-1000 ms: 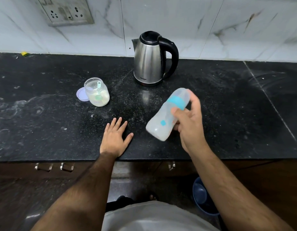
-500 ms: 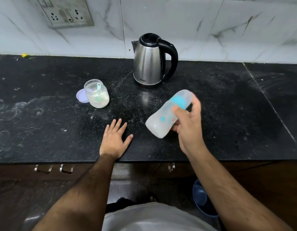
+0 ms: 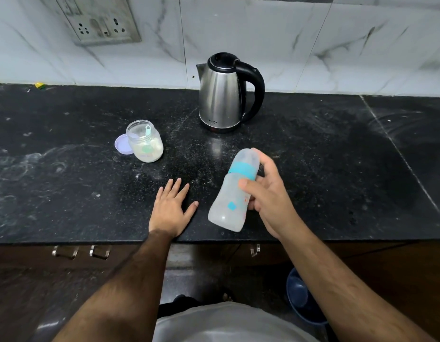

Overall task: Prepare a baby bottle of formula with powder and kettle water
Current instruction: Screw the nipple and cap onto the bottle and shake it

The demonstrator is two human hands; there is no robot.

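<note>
Head view: baby bottle (image 3: 235,191) is held tilted above the black counter (image 3: 65,193), capped end with the teal ring pointing away, milky inside; right hand (image 3: 268,193) grips its side with curled fingers and thumb. Left hand (image 3: 172,208) lies flat on the counter just beside it, fingers spread. Farther back stand the open powder jar (image 3: 144,141), its lid (image 3: 122,144) beside it, and the steel kettle (image 3: 223,95)
</note>
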